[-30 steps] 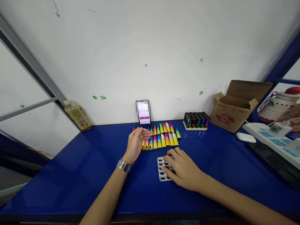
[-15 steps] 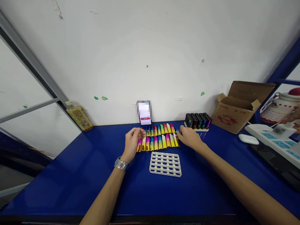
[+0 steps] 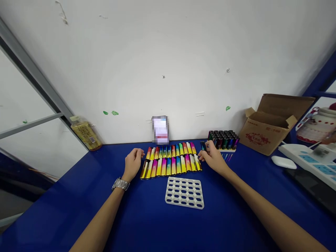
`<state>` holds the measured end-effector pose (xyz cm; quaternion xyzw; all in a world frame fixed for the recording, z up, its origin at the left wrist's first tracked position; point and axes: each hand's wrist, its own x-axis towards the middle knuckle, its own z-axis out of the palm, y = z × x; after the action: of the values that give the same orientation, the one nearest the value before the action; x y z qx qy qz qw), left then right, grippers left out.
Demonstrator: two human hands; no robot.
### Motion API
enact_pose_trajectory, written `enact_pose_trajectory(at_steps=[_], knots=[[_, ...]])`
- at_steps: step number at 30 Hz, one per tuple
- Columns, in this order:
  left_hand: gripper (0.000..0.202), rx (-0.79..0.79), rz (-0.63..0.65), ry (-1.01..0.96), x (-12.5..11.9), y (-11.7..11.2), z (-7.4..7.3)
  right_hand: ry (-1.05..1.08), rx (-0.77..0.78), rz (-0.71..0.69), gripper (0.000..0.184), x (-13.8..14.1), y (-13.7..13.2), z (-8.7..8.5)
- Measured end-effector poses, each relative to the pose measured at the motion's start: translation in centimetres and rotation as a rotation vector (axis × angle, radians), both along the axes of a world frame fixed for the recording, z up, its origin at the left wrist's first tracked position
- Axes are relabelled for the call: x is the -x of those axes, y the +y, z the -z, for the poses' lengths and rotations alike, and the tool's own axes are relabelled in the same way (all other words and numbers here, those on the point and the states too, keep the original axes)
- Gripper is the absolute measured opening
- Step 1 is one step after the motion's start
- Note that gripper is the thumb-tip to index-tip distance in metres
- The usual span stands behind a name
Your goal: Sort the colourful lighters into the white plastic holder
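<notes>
At frame centre, two rows of rainbow lighters [image 3: 170, 161] lie on a blue table [image 3: 78, 189]. Right hand [image 3: 214, 157] pinches a dark lighter [image 3: 203, 146] between narrowed fingers; left hand [image 3: 133, 163], loosely curled and empty, sits just beside the rows. White perforated tray [image 3: 184, 192] lies below them.

This is a small workshop packing station. A blue bench [image 3: 157, 227] stands against a bare, scuffed white wall [image 3: 168, 63] within a metal frame [image 3: 34, 73]. Identifying items: rows of lighters [image 3: 170, 166], a white plastic tray [image 3: 184, 193], a cardboard carton [image 3: 267, 131], and a power strip [image 3: 307, 157] at the bench's right side.
</notes>
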<state>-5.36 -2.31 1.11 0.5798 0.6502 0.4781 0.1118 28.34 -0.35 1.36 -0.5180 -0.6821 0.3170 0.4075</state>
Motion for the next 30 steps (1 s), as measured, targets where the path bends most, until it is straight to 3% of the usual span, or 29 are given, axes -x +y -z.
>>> enact_pose_trajectory(at_steps=[5, 12, 18, 30], knots=[[0.036, 0.043, 0.091, 0.134, -1.0, -0.2, 0.0, 0.467, 0.09, -0.025, 0.012, 1.1, 0.7, 1.2], [0.037, 0.054, 0.054, 0.194, -1.0, -0.4, 0.2, 0.777, 0.282, -0.082, 0.049, 0.9, 0.4, 1.1], [0.037, 0.043, 0.071, 0.251, -1.1, -0.6, 0.0, 0.824, 0.362, 0.008, 0.056, 0.9, -0.1, 0.6], [0.036, 0.052, 0.057, 0.266, -1.2, -0.5, 0.0, 0.79, 0.406, -0.021, 0.051, 0.7, 0.1, 0.4]])
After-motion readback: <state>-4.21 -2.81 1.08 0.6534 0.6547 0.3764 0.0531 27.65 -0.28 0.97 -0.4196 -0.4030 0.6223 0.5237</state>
